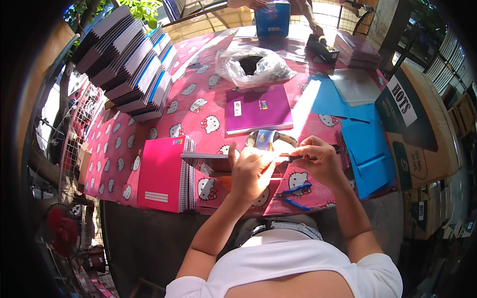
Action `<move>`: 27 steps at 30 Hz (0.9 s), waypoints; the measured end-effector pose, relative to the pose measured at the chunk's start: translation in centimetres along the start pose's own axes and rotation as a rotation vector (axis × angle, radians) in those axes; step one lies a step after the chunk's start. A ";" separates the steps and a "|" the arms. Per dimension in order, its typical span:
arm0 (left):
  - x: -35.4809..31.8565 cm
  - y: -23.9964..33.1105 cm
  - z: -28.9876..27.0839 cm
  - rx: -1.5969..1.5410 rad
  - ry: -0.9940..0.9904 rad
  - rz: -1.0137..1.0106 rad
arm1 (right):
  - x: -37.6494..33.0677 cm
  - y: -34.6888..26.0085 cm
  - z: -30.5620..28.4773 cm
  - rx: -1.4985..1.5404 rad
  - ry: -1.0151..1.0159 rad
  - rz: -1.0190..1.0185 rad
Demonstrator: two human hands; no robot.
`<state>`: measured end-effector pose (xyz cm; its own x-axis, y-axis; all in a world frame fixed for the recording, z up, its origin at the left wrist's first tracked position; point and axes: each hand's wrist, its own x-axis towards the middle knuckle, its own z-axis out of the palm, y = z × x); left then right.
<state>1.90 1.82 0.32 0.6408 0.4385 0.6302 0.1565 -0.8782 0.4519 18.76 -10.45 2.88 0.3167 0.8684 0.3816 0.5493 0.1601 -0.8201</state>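
My left hand is closed around the end of a notebook, seen nearly edge-on above the table. Close beside it, my right hand pinches a thin dark piece, whose kind is too small to make out. Just beyond my fingers lies a rounded blue and brown object, partly hidden. Below my hands, a slim blue-handled tool, perhaps pliers, rests on the pink tablecloth. A stack of pink spiral notebooks stands left of my left hand.
A purple notebook and a plastic bag with dark contents lie farther back. Tall notebook stacks rise at left. Blue sheets and a cardboard box are at right. Across the table, another person's hand reaches to a tape dispenser.
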 end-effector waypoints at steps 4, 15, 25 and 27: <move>-0.1 0.3 0.2 -0.022 0.049 -0.005 | 0.3 0.6 -0.6 0.128 -0.174 0.189; -0.9 0.1 -0.9 0.065 -0.001 -0.039 | -0.4 -1.3 1.5 -0.437 0.047 -0.158; -2.1 0.5 -2.6 0.046 -0.056 -0.112 | 2.8 -0.3 -0.3 -0.330 -0.431 -0.105; -1.7 1.4 -2.6 -0.006 -0.050 -0.085 | 4.9 3.7 -0.9 -0.428 -0.301 -0.104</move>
<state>-0.93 0.35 1.58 0.6624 0.5012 0.5568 0.2073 -0.8368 0.5067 23.09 -5.99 2.11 0.0422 0.9645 0.2606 0.8524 0.1013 -0.5129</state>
